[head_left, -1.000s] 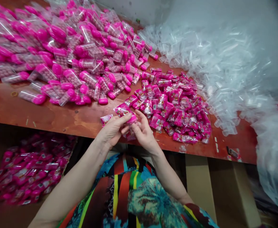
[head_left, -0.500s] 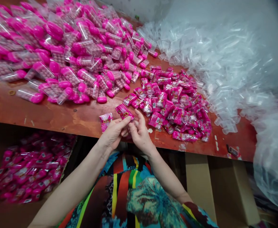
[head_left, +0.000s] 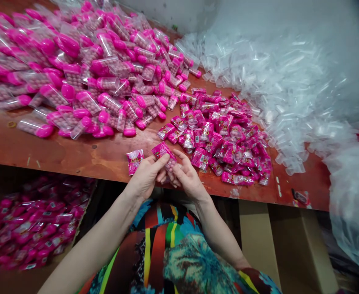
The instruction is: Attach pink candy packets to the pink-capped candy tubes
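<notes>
My left hand (head_left: pixel 145 173) pinches a printed pink wrapper (head_left: pixel 161 150) between thumb and fingers, just above the table's front edge. At the wrapper's lower end a small clear tube of pink balls (head_left: pixel 171 164) shows, partly hidden by fingers. My right hand (head_left: pixel 187 175) is closed around that tube's near end, its fingertips almost meeting those of my left. Whether the tube sits inside the wrapper or against it, I cannot tell. Just left of my left hand lies another flat pink wrapper (head_left: pixel 135 160). Beyond my right hand spreads a heap of pink wrapped packets (head_left: pixel 219 130).
A large pile of clear tubes with pink caps and balls (head_left: pixel 87 102) covers the back left of the brown table (head_left: pixel 59 151). Clear plastic pieces (head_left: pixel 274 81) are heaped at right. Below, a box holds pink packets (head_left: pixel 38 224); an open cardboard box (head_left: pixel 256 232) stands at right.
My hands have shifted slightly right and down. A tube of pink balls now shows between them below the wrapper, and my right fingers have closed around it.
</notes>
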`<state>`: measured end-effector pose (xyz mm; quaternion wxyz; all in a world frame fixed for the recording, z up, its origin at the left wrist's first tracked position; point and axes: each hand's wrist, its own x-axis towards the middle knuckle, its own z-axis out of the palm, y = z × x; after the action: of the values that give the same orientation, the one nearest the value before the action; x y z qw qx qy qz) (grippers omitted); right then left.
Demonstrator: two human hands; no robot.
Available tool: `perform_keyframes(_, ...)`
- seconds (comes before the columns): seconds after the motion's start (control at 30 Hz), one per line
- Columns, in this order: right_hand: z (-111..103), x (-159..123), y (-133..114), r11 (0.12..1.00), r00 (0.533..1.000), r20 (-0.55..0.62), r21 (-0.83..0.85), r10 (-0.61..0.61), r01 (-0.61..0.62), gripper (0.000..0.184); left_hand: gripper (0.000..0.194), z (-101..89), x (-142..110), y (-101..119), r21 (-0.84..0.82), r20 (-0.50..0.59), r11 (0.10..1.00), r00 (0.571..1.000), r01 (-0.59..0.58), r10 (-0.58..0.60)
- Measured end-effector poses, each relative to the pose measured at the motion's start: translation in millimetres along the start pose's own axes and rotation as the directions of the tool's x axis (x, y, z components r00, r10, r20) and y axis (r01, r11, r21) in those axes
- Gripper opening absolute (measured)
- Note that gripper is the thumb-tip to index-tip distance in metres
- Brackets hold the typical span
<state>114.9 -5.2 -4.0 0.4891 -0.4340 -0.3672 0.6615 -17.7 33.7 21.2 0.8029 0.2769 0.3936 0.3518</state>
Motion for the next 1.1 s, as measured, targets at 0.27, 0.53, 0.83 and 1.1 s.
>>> perform_keyframes(0.27,-4.4,4.7,10.7,0.999,0.996,-0.073,0.006,-0.043,0.043,0.051,0.029,10.3,3.3,-8.4,0.023,-0.087,0.997,0.993,-0.073,0.075)
perform_keyframes(0.53,0.9,18.5,12.4,0.996,0.991,-0.11,-0.056,-0.079,0.073,0.043,0.032,10.3,14.0,-5.6,0.043,-0.154,0.996,0.984,-0.081,0.087)
perform_keyframes(0.83,-31.9,45.9,-88.3,0.482,0.948,-0.156,-0.876,-0.276,-0.004,0.041,0.051,0.1,15.5,25.1,0.185,-0.192,0.973,0.966,-0.14,0.175)
perform_keyframes(1.1,-20.2,154.5,-121.7,-0.23,0.951,-0.029,-0.968,-0.308,-0.103,0.031,0.021,-7.4,12.7,-8.9,0.751,0.12,0.593,0.943,-0.291,0.311)
